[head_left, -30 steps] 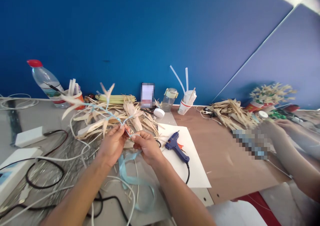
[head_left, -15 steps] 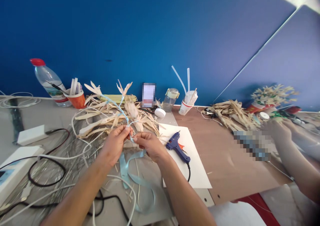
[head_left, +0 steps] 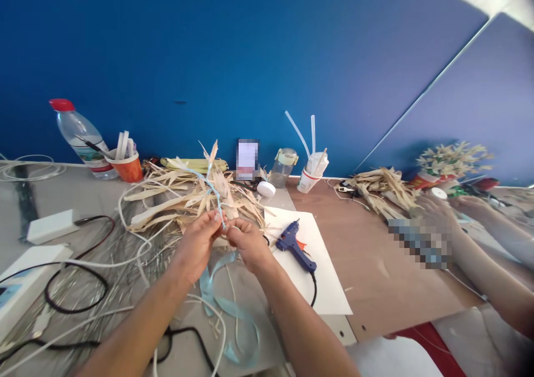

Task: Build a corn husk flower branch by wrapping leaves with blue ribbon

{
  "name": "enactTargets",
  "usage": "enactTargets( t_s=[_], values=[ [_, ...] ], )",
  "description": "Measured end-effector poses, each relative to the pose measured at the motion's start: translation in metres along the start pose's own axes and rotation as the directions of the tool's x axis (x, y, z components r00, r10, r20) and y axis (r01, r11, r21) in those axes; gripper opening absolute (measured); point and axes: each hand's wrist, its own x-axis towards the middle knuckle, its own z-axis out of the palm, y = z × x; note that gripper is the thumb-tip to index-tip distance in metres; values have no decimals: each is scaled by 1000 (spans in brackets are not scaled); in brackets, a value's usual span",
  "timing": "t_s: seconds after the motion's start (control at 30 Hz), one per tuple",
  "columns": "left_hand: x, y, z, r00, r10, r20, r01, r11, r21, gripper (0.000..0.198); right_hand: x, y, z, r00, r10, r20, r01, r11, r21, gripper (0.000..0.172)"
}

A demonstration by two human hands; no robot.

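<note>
My left hand [head_left: 197, 244] is closed in a pinch on the lower part of a branch wrapped in light-blue ribbon [head_left: 214, 191]. Pale corn-husk petals stand out from the branch's forked upper end. Right beside it, my right hand [head_left: 250, 247] pinches at the branch's lower end, where the blue wrapping meets the fingers; what exactly lies between those fingertips is partly hidden. Below the hands, a loose length of light-blue ribbon [head_left: 228, 306] curls over the table. Behind the branch lies a heap of dried corn husks [head_left: 156, 213].
A blue glue gun [head_left: 295, 244] rests on white paper [head_left: 334, 288] to the right. Thin wires [head_left: 119, 274] and cables cover the left side. Cups, a tilted bottle [head_left: 85, 138] and a phone [head_left: 247, 160] line the blue partition. At far right, another person's hands [head_left: 436, 213] are working.
The branch has turned, its husk-tipped left fork swinging rightward and its stem standing more upright. My hands have moved slightly closer together. The other person's hand has shifted left.
</note>
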Motion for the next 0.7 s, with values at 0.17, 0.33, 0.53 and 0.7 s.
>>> enactTargets(
  t_s=[0.17, 0.33, 0.53, 0.7],
  values=[
    [-1, -6, 0, 986, 133, -102, -109, 972, 209, 25, -8, -1, 3, 918, -393, -47, 270, 709, -651, 13],
    [2, -5, -6, 977, 175, -122, -127, 938, 323, 23, -14, 3, 7, 871, -483, 85, 351, 493, -796, 12],
    [2, 5, -8, 982, 184, -40, -163, 939, 304, 18, -7, -1, 3, 988, -156, 14, 154, 952, -263, 12],
    [9, 4, -16, 984, 174, 18, -169, 913, 373, 25, 0, 1, -1, 997, 55, 59, -61, 993, 102, 18]
  ],
)
